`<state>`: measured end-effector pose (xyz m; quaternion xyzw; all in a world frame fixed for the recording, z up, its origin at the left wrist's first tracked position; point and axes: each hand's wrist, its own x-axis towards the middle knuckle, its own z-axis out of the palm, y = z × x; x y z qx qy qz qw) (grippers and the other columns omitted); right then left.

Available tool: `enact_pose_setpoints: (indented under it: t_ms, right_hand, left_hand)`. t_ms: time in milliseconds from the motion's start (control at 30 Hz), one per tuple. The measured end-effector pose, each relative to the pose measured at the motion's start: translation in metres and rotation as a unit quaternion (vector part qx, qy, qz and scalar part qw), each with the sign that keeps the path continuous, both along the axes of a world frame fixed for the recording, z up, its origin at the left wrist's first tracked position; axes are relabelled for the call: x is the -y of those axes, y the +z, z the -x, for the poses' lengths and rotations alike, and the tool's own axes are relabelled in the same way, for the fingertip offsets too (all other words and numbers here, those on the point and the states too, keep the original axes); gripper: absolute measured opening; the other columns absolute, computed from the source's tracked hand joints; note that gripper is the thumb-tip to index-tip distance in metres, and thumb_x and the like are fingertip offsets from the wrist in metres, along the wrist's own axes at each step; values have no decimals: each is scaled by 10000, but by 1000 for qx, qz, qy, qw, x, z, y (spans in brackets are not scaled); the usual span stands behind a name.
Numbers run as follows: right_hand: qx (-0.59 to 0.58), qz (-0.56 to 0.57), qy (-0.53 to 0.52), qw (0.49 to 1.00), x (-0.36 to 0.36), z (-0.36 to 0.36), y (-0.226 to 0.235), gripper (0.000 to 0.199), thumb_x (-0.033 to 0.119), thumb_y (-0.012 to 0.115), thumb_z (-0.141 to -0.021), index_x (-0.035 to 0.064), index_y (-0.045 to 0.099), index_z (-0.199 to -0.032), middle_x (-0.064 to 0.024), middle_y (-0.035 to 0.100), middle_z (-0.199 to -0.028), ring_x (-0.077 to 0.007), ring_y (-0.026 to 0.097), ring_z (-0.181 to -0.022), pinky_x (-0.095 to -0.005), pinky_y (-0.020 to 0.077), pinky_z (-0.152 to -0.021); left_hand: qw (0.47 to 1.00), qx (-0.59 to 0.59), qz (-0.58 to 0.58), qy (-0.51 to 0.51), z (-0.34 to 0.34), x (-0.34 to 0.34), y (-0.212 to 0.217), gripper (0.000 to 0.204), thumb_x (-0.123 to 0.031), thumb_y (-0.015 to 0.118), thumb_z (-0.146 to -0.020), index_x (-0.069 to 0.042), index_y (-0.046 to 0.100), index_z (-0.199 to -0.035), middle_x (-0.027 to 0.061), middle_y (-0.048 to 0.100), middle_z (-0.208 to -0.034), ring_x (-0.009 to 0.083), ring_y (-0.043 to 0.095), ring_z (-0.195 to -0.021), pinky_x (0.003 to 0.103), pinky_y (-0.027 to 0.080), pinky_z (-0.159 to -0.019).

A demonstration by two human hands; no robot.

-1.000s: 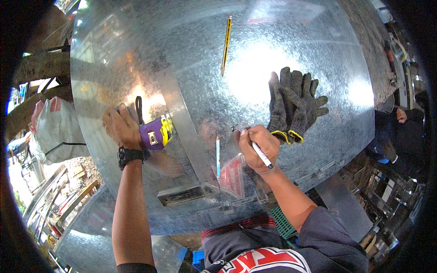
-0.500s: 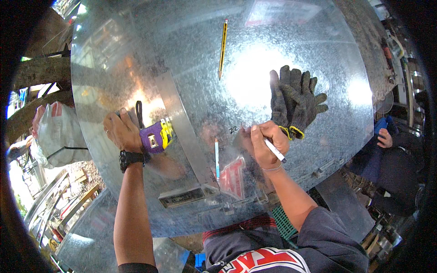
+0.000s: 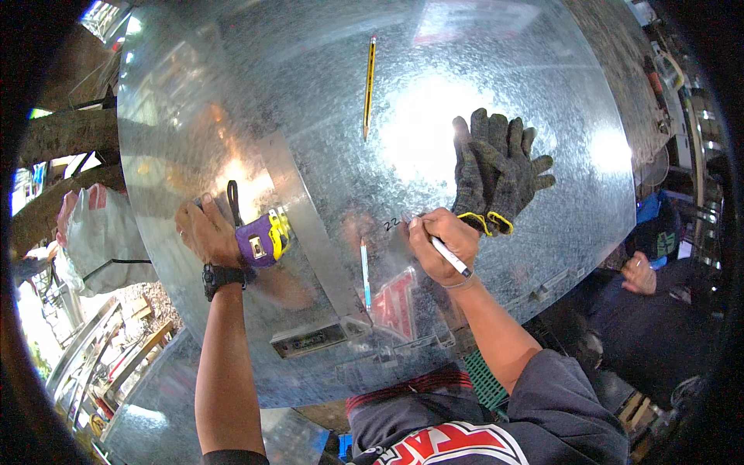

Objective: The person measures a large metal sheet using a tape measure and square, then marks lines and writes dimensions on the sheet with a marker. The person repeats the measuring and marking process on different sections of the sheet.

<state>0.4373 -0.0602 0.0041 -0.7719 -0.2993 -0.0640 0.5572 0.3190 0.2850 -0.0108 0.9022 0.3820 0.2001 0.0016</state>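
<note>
My right hand (image 3: 448, 242) is closed around a white marker pen (image 3: 451, 257) with a dark end. Its fingertips rest on a shiny metal sheet (image 3: 511, 263), right beside small dark handwritten marks (image 3: 393, 225). My left hand (image 3: 203, 231) lies on the sheet at the left, fingers stretched out and holding nothing. Next to it sits a purple and yellow tape measure (image 3: 258, 243) with a black wrist strap. A flat metal strip (image 3: 301, 208) runs between the tape measure and the marks. Dark knitted gloves (image 3: 490, 170) with yellow cuffs lie just beyond my right hand.
A yellow-and-black pencil (image 3: 369, 93) lies farther out on the sheet, and a light-blue pencil (image 3: 365, 273) nearer me. A dark rectangular bar (image 3: 314, 339) is near the front edge. At the right is another person's hand (image 3: 638, 273); a whitish plastic bag (image 3: 105, 236) stands left.
My right hand has moved a little left with the marker, closer to the handwritten marks. My left hand stays in place. The other person's hand at the right has moved lower and inward.
</note>
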Motion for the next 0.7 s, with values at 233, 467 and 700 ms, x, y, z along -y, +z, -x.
enact_pose_setpoints:
  t_ms: [233,467,700]
  right_hand:
    - [2,27,20,999,0,-2,1,180,-80,701,-811,2,565,-727,-135,641,-680,-189,620,-559,-287,471,-494]
    - [-18,20,-4,1000,-4,1,4,324,-65,718,-761,44,438,-642,-114,542,-620,-247,544,-505,-330,422,-463]
    - [-8,29,17,999,2,0,0,197,-74,701,-799,11,544,-716,-128,612,-658,-182,585,-538,-291,447,-475]
  left_hand:
    - [1000,-4,9,1,1,-2,-3,416,-343,460,-1036,56,542,-953,279,534,-1087,466,513,-1028,544,398,-894]
    - [1000,7,9,5,1,-2,-4,418,-353,450,-1036,48,535,-952,274,530,-1089,459,506,-1043,547,394,-906]
    - [1000,-9,23,10,1,-2,-1,403,-357,451,-1036,32,532,-968,264,533,-1086,456,513,-1031,546,400,-899]
